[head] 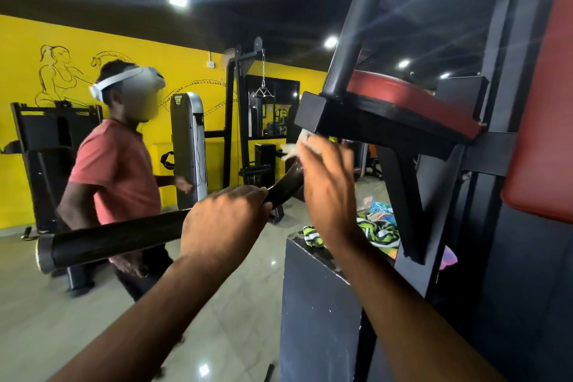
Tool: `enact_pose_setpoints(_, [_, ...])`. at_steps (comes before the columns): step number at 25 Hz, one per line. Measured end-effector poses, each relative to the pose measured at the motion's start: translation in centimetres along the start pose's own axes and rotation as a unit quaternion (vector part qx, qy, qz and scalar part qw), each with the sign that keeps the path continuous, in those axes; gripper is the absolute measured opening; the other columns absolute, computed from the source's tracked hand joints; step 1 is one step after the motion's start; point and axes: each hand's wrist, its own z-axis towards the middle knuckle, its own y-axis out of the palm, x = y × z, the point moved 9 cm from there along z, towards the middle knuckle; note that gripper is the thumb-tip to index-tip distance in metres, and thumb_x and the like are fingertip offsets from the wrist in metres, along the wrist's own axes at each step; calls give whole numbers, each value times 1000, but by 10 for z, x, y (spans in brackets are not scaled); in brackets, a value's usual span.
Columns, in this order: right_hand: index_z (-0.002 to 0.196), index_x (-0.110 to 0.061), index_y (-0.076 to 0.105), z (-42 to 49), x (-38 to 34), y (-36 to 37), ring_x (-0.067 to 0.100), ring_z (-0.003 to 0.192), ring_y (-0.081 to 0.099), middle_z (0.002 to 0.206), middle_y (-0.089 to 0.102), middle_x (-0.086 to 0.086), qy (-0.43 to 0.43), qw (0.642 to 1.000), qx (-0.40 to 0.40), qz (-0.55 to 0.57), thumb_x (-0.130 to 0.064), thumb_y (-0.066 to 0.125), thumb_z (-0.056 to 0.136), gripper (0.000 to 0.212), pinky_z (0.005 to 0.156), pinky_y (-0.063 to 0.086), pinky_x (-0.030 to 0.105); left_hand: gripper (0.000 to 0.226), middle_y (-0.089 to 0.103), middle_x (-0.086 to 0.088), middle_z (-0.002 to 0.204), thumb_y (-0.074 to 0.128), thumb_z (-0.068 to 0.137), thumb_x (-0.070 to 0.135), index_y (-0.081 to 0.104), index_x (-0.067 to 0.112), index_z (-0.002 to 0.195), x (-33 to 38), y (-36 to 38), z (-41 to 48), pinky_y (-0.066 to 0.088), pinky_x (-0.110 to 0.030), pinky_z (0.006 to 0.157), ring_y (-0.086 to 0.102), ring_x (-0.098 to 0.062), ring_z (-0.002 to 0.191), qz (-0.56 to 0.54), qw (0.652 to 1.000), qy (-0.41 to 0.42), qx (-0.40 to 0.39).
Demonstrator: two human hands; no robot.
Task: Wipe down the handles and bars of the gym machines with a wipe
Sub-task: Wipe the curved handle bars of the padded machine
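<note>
A black curved bar point(124, 236) of the gym machine runs from lower left up toward the centre. My left hand point(223, 223) grips it near its bend. My right hand point(328, 186) holds a white wipe point(294, 147) against the underside of the machine's black arm-rest bracket point(366, 121), where the bar's upper end meets it. A red arm pad point(412, 96) sits on that bracket, and a black upright handle point(356, 25) rises from it.
A person in a red shirt point(117, 170) wearing a white headset stands close on the left, beyond the bar. A black ledge point(310, 288) with colourful cloths point(378, 226) is below my right hand. A red back pad point(539, 133) is at right. Other machines line the yellow wall.
</note>
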Motion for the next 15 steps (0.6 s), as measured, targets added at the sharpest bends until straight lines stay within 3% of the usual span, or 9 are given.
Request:
enact_pose_setpoints(2, [126, -9, 66, 2, 5, -4, 23, 104, 51, 121, 64, 5, 23, 1000, 12, 0, 0, 61, 88, 39, 91, 46, 27, 10, 67, 7, 77, 71, 84, 34, 71, 26, 91, -2, 1, 1, 13, -19, 44, 62, -16, 62, -4, 1000, 0, -1])
enact_pose_setpoints(4, [121, -6, 69, -10, 7, -7, 23, 104, 58, 119, 65, 8, 58, 995, 42, 72, 0, 64, 89, 33, 93, 47, 25, 12, 66, 6, 80, 67, 87, 35, 71, 26, 94, -3, 2, 1, 20, -22, 45, 63, -17, 65, -9, 1000, 0, 7])
enact_pose_setpoints(6, [111, -5, 72, -26, 22, -6, 15, 101, 63, 111, 67, 7, 193, 955, 99, 204, -5, 62, 94, 20, 90, 51, 26, 17, 67, 6, 88, 60, 92, 38, 69, 27, 100, -4, 5, 2, 31, -25, 48, 63, -17, 69, -30, 1000, -3, 1])
enact_pose_setpoints(7, [108, -9, 71, -37, 34, -1, 11, 98, 65, 107, 69, 3, 299, 906, 123, 274, -8, 61, 95, 16, 88, 53, 28, 19, 67, 6, 92, 56, 94, 40, 68, 28, 103, -5, 7, 3, 36, -26, 50, 63, -16, 72, -39, 999, -3, -8])
enact_pose_setpoints(9, [110, -16, 67, -47, 55, 31, 7, 97, 67, 105, 70, -1, 488, 733, 116, 459, -7, 56, 98, 18, 90, 54, 29, 23, 67, 8, 97, 49, 97, 42, 65, 29, 108, -5, 10, 4, 46, -28, 54, 62, -14, 75, -46, 999, 0, -22])
enact_pose_setpoints(10, [112, -15, 65, -46, 60, 52, 10, 100, 67, 107, 70, 2, 540, 636, 77, 546, -4, 52, 99, 21, 93, 54, 31, 24, 66, 8, 98, 47, 97, 42, 64, 29, 109, -5, 12, 4, 48, -29, 56, 62, -13, 76, -45, 999, 0, -29])
enact_pose_setpoints(11, [115, -12, 63, -40, 60, 67, 15, 103, 67, 110, 71, 7, 557, 566, 21, 608, -3, 47, 100, 24, 94, 53, 31, 23, 65, 8, 96, 46, 98, 41, 63, 29, 109, -3, 12, 5, 47, -29, 56, 61, -13, 75, -41, 999, 1, -32])
enact_pose_setpoints(13, [127, -5, 57, -30, 59, 80, 22, 108, 67, 111, 72, 9, 539, 498, -68, 676, -3, 38, 103, 31, 91, 54, 32, 21, 65, 7, 89, 48, 97, 38, 63, 27, 105, 1, 10, 6, 38, -28, 52, 60, -15, 71, -33, 999, 6, -24])
enact_pose_setpoints(15, [137, -4, 50, -26, 57, 81, 24, 111, 66, 110, 73, 7, 534, 473, -101, 693, -5, 35, 104, 37, 91, 55, 31, 20, 64, 5, 85, 50, 95, 36, 65, 26, 104, 2, 11, 6, 39, -28, 50, 60, -19, 68, -39, 999, 10, -21])
